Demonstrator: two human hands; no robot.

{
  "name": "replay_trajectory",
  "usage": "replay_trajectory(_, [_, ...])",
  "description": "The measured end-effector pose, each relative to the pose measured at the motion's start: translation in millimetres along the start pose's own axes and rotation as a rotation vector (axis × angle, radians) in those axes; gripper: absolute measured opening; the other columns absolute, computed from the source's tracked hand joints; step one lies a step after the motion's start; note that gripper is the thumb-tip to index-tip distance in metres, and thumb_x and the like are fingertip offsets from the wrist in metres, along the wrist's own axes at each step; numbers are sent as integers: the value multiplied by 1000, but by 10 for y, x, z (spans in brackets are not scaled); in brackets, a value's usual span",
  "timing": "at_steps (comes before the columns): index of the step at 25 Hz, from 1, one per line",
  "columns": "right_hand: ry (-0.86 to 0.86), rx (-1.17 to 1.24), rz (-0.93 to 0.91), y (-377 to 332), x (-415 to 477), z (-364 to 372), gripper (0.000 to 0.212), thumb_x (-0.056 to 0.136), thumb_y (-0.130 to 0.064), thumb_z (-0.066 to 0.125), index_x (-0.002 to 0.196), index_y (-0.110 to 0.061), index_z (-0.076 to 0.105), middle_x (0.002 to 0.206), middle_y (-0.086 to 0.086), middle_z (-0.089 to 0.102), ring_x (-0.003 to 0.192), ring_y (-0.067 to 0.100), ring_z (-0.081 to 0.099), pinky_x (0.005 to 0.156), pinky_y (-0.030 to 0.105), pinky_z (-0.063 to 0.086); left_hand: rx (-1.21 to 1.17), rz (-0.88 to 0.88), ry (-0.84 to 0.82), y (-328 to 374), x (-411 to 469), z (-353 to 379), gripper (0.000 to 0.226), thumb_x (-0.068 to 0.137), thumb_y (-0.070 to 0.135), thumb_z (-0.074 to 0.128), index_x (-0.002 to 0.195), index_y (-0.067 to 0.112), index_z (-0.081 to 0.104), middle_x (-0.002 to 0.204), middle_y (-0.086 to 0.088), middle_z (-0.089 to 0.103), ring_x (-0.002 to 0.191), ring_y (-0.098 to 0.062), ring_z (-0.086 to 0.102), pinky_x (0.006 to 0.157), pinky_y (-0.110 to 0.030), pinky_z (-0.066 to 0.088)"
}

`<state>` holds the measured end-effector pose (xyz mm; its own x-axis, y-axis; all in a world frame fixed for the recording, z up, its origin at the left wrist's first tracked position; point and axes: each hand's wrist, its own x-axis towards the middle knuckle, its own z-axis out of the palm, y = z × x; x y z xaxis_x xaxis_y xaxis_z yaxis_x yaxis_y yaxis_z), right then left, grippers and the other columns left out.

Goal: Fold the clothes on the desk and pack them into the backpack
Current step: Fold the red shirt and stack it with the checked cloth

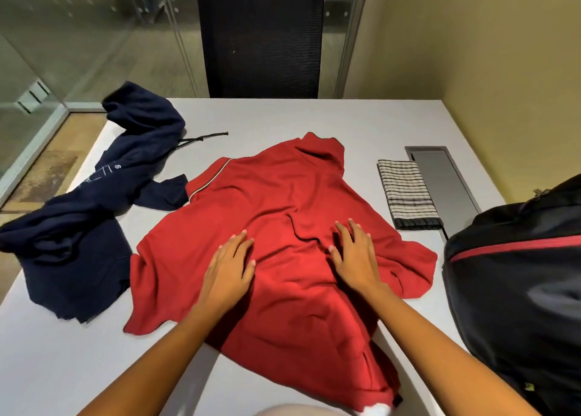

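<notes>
Centrally, red polo shirt (283, 189): laid rumpled on the surface (314, 117).
Left hand (231, 268): fingers spread, pressed flat on shirt.
Right hand (355, 255): spread flat likewise.
Backpack (518, 290): stood at right.

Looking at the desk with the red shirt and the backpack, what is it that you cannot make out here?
Head view only.
1. Backpack: cut off by the right edge; open or zipped, cannot tell.
2. Navy garment: pale print too small to read.
3. Red shirt: fabric under left hand and right hand hidden; lowest part blurred near the bottom edge.
</notes>
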<state>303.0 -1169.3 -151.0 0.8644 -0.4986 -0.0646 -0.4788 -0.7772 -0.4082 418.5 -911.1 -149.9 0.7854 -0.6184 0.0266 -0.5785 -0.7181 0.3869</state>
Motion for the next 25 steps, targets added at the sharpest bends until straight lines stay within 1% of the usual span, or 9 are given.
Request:
replay_trajectory(5, [-308, -30, 145, -188, 516, 194, 62, 93, -64, 35, 147, -57, 5, 162, -5, -15, 147, 36, -14, 108, 71, -4, 94, -87, -106, -176, 680, -38, 64, 88, 47, 30, 149, 27, 31, 160, 1, 15, 148, -23, 13, 117, -47, 11])
replay_trajectory(8, [-300, -172, 94, -217, 674, 399, 63, 88, -76, 21, 142, -62, -7, 159, -7, -25, 143, 39, -27, 101, 76, -11, 60, -126, -217, -359, 933, 76, 59, 95, 58, 27, 150, 46, 9, 162, 8, 1, 149, -20, 4, 115, -57, 8])
replay_trajectory(10, [-240, -240, 26, -240, 850, 492, 65, 82, -81, 11, 141, -62, -10, 159, -7, -24, 143, 39, -27, 99, 78, -12, 74, -145, -241, -546, 985, 173, 62, 90, 67, 16, 147, 52, -2, 160, 15, -8, 149, -15, -2, 114, -61, 4])
replay_trajectory(12, [-214, -291, -56, -296, 1114, 582, 68, 78, -83, 3, 142, -62, -8, 161, -6, -19, 144, 40, -24, 99, 78, -12, 171, -170, -165, -722, 991, 274, 64, 88, 67, 10, 149, 49, 1, 160, 15, -7, 149, -15, 0, 113, -63, 5])
replay_trajectory(14, [-185, -341, -140, -388, 1402, 660, 68, 79, -83, 0, 143, -59, -4, 163, -5, -12, 145, 41, -18, 99, 79, -12, 215, -236, -65, -819, 980, 344, 63, 91, 62, 16, 151, 44, 9, 161, 10, 1, 148, -18, 7, 113, -62, 8])
replay_trajectory(17, [-169, -367, -243, -608, 1847, 731, 66, 84, -79, 6, 146, -56, 12, 163, -1, 9, 148, 41, -3, 99, 80, -9, 210, -330, 36, -863, 993, 368, 62, 93, 57, 24, 151, 40, 16, 162, 6, 8, 148, -21, 13, 114, -58, 11])
replay_trajectory(19, [-193, -396, -320, -741, 2124, 782, 65, 85, -78, 6, 145, -57, 11, 162, 1, 17, 148, 41, 4, 101, 79, -8, 197, -390, 79, -912, 1007, 368, 61, 93, 56, 25, 151, 39, 17, 162, 4, 9, 148, -23, 14, 114, -58, 12])
replay_trajectory(23, [-225, -405, -415, -837, 2325, 788, 63, 87, -74, 7, 147, -54, 11, 163, 0, 13, 149, 36, -2, 105, 76, -9, 187, -447, 102, -955, 999, 364, 62, 93, 55, 25, 152, 38, 17, 162, 2, 9, 147, -26, 15, 114, -58, 13])
replay_trajectory(25, [-225, -320, -435, -841, 2217, 742, 63, 90, -68, 10, 149, -48, 16, 163, -2, 9, 150, 31, 0, 109, 70, -8, 189, -451, 94, -969, 979, 373, 62, 93, 55, 24, 152, 38, 16, 162, 2, 9, 147, -26, 15, 114, -58, 12])
